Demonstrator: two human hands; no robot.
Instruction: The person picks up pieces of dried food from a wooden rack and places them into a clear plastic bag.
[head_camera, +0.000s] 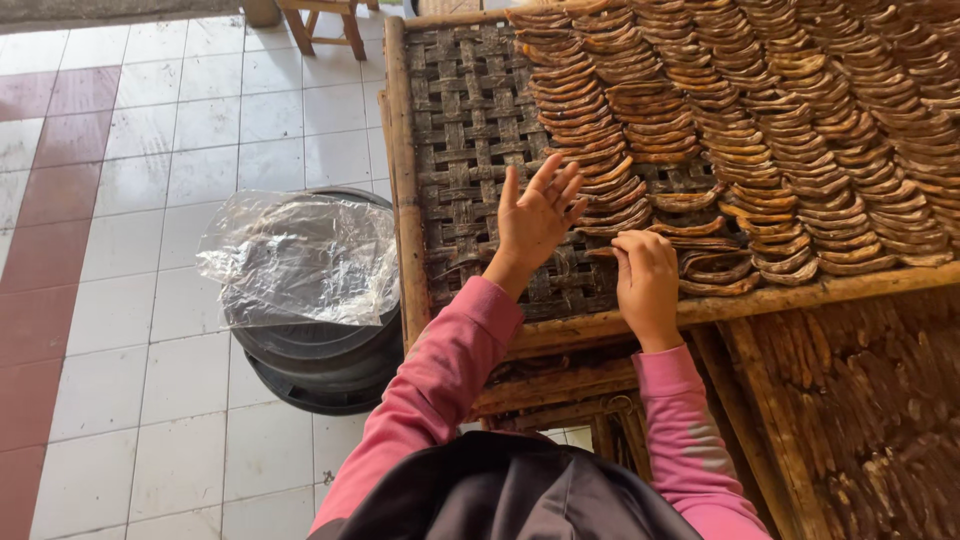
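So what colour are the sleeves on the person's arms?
Pink sleeves, seen best in the head view, reaching over the woven tray.

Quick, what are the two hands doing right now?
Left hand: open, fingers spread, holding nothing, above the woven tray.
Right hand: fingers curled down on a brown dried strip; whether it grips it cannot be told.

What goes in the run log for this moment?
left hand open, raised over woven tray | right hand on dried banana slices
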